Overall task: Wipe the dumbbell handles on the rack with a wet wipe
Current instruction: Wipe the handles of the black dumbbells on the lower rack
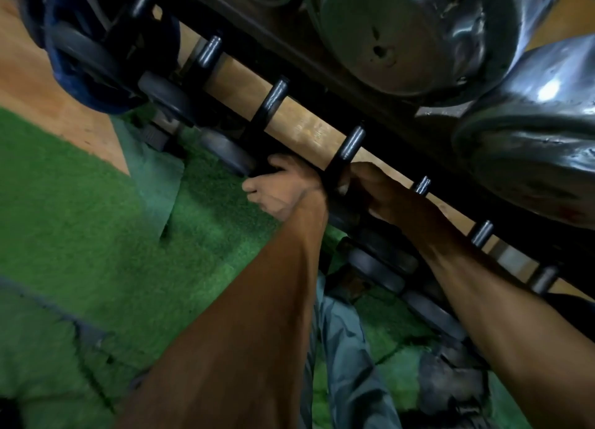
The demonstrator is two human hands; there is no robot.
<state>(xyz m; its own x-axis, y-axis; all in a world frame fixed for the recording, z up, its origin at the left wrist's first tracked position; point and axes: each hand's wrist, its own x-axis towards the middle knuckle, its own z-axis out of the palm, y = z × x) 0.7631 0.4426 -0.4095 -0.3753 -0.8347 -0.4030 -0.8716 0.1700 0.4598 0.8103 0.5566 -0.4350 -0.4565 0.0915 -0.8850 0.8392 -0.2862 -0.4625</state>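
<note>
Nearest, both forearms reach up over the green turf floor (96,219). The left hand (283,187) curls its fingers around a dark dumbbell (231,158) on the lower tier of the rack (299,123); the right hand (373,190) grips beside a black peg (349,147). No wipe shows. Beyond sit chrome dumbbells (402,36).

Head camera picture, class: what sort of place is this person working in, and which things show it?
Most likely a gym's weights area. Shiny metal dumbbells sit on a dark rack, black weight plates line the lower row, and green artificial turf covers the floor.
</note>
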